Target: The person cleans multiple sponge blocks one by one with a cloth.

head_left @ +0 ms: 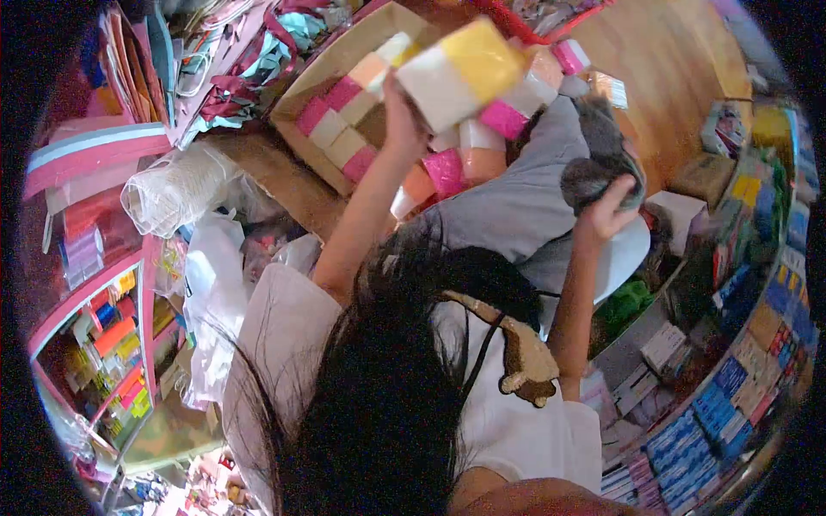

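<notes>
My left hand is raised over the cardboard box, fingers closed at the near corner of a block-shaped pack, half white and half yellow, blurred by motion. Below it, the box holds several similar packs in pink, white, orange and yellow, with shiny clear wrapping. More of these, such as a pink pack, lie beside my leg. My right hand is closed round a dark grey, fuzzy thing next to my grey trousers; I cannot tell what that thing is.
A wooden surface is at the upper right. Shelves with small boxed goods curve along the right side. At left are a roll of white netting, ribbons and a rack of coloured goods. My long hair hangs across the middle.
</notes>
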{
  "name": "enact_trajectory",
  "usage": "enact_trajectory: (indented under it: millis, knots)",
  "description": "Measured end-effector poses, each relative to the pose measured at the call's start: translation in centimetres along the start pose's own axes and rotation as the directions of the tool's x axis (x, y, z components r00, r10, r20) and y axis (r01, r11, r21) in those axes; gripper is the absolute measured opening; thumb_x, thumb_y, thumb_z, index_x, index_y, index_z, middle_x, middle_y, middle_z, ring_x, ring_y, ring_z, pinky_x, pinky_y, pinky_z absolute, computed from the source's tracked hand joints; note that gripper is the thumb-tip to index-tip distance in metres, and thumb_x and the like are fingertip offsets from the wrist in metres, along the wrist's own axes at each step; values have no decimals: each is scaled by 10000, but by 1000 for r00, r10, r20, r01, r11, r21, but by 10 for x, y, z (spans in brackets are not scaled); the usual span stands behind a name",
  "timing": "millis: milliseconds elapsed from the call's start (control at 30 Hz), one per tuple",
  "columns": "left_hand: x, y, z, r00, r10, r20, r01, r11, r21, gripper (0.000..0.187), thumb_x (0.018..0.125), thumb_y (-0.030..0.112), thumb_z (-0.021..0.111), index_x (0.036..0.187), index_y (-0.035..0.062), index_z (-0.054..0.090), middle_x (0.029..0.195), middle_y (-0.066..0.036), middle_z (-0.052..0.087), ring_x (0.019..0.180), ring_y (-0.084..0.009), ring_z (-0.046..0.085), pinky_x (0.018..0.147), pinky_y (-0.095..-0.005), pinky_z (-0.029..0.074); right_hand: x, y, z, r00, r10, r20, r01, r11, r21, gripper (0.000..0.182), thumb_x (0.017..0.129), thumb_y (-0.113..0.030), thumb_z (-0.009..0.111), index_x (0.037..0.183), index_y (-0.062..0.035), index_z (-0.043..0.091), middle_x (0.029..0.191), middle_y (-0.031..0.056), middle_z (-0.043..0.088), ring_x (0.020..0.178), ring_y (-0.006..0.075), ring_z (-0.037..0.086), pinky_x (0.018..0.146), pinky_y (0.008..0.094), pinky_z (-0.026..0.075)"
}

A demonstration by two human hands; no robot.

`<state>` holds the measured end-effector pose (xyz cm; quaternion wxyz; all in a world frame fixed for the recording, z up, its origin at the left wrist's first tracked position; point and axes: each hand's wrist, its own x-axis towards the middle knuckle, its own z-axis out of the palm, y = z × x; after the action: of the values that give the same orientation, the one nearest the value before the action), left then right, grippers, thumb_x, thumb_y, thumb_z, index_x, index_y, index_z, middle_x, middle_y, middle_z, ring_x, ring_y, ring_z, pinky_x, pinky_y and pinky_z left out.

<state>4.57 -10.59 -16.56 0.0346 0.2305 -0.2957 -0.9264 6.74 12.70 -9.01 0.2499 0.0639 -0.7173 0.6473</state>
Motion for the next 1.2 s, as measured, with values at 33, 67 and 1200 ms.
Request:
enact_trajectory:
  millis: [33, 67, 1200]
  knots:
    - [-5, -12, 15, 997, 4, 73, -12, 993, 117, 621, 855, 563, 219, 1183, 71, 408, 1115, -91, 513, 980, -218, 531, 884, -345, 404, 0, -10, 3, 992, -85, 93, 96, 989, -116, 364, 891, -252, 384, 1099, 26, 493, 1147, 133, 484, 1026, 225, 483, 876, 324, 374]
    - [-27, -10, 47, 975, 23, 222, -64, 982, 178, 620, 862, 550, 224, 1187, 54, 404, 1118, -96, 506, 987, -206, 522, 884, -334, 399, 0, -22, 7, 970, -152, 192, 194, 954, -226, 374, 889, -258, 377, 1106, 26, 489, 1175, 142, 468, 1052, 244, 470, 903, 344, 356]
    - [-95, -73, 154, 935, 69, 348, -280, 746, 604, 458, 874, 389, 436, 957, -51, 535, 856, -119, 578, 767, -148, 523, 644, -283, 424, 28, -15, -25, 984, -93, -150, 33, 931, -365, 455, 691, 50, 462, 1133, -48, 497, 1131, 198, 496, 1117, 341, 420, 956, 392, 302]
